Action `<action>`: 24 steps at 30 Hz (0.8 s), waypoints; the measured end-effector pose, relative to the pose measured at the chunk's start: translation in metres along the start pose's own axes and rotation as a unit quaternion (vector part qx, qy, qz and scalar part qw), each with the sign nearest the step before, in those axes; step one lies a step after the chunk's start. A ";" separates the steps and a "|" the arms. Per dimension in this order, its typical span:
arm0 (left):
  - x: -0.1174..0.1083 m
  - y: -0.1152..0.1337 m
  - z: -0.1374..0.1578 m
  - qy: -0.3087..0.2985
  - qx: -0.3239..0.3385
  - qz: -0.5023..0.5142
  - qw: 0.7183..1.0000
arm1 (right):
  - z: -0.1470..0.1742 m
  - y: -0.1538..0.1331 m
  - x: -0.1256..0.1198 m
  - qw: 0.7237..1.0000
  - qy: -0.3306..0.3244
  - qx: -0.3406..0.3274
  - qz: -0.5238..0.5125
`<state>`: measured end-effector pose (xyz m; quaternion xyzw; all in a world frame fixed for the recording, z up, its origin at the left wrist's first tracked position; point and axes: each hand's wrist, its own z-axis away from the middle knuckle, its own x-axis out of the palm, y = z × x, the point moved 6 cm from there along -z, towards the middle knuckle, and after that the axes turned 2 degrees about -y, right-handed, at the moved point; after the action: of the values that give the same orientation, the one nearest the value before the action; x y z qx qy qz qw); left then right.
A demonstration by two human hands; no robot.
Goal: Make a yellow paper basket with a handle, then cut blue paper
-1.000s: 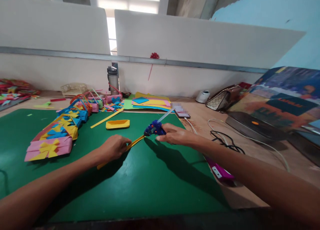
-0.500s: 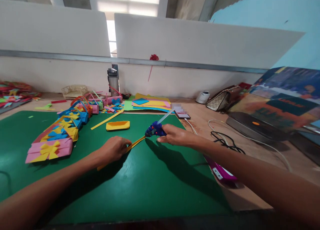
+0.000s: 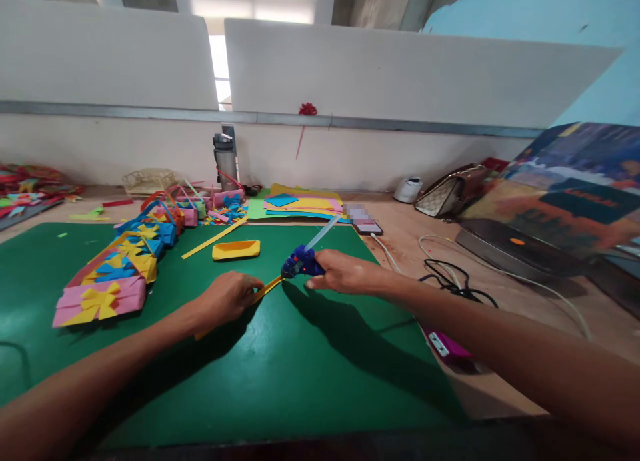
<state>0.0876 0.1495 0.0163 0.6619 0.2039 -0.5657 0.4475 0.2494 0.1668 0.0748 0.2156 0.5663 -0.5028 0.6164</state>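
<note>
Head view, watched from my remote station. Item: counter (image 3: 400, 221), brown, extending past the green mat's right and far edges. Item: green mat (image 3: 310, 381). Item: row of paper baskets (image 3: 120, 267), bow-trimmed, on the mat's left part, perhaps lined up there to stay out of the work. Item: stack of coloured sheets (image 3: 305, 204), at the mat's far edge, seemingly kept within reach. Item: two hands, apart, over the mat's middle; right hand (image 3: 340, 271) wrapped around the glue gun (image 3: 303, 261), left hand (image 3: 229, 301) pinching the yellow paper strip (image 3: 270, 287). The gun points toward the mat's left, I judge to bring nozzle to strip; contact I cannot confirm. Item: yellow paper tray (image 3: 236, 250), on the mat's far half. Item: that strip, over mid-mat, slanting between the hands, probably pinched to steady it.
</note>
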 end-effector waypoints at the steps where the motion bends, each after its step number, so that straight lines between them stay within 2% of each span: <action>1: 0.000 0.000 0.000 0.000 0.001 0.000 1.000 | 0.000 -0.001 0.001 1.000 -0.006 -0.003 0.005; 7: 0.001 -0.002 0.000 0.004 0.009 -0.004 1.000 | 0.003 -0.010 0.005 1.000 0.001 0.001 0.022; 13: 0.002 -0.003 -0.002 0.009 0.005 -0.011 1.000 | 0.002 -0.022 0.010 0.999 -0.025 -0.010 0.036; 24: -0.006 -0.013 0.004 -0.019 0.023 0.076 0.997 | 0.000 -0.030 0.010 0.999 -0.027 -0.018 0.036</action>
<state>0.0738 0.1544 0.0176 0.6751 0.1311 -0.5467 0.4777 0.2225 0.1508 0.0743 0.2116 0.5504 -0.4756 0.6528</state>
